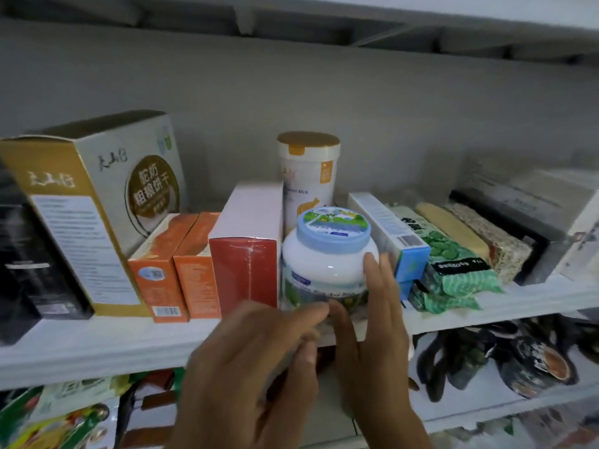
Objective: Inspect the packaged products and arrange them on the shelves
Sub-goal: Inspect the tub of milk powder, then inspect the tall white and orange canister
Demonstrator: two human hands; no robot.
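White jar w/ pale-blue lid stands upright at front of the upper shelf, between a red & white box on its left and a white/blue box on its right, both just beside it. Right grip is spread: fingers straight, laid against the jar's right side, thumb near its lower front. Left grip sits in front of & below the jar, fingers loosely bent, nothing held; fingertips reach the jar's base area but motion blur, can't tell if they touch.

Behind the jar: tall white canister w/ gold lid, upright, near the back wall. Left of the red box: two orange boxes side by side, touching. Next left, a big gold & white carton, tilted, then a black box at the frame edge. Right of the white/blue box: green patterned pack, yellow pack, grain-coloured pack, packed in a row, then more boxes, blurred.

Lower shelf: dark pouches on the right, colourful bags on the left, partly hidden by both grips
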